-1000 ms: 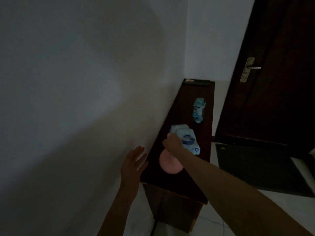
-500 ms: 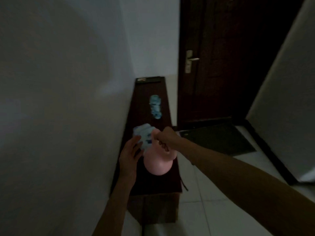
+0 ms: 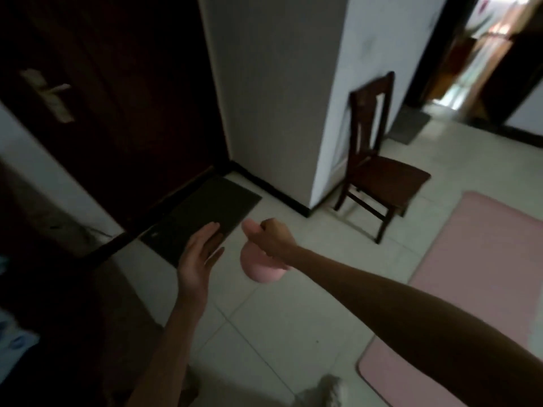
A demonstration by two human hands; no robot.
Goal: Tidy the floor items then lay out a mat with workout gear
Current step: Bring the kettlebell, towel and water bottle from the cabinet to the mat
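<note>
bare tiled floor [image 3: 282,327] lies open below and ahead of the right hand [image 3: 271,239] gripping the pink kettlebell [image 3: 260,264], with the open left hand [image 3: 199,255] just beside it. a wooden chair [image 3: 379,171] and a white wall corner [image 3: 293,98] stand ahead; the dark doormat [image 3: 205,212] lies flat left, the pink mat [image 3: 470,289] flat right

Two bare, sleeveless forearms, a pale shoe [image 3: 329,390] at bottom edge.
</note>
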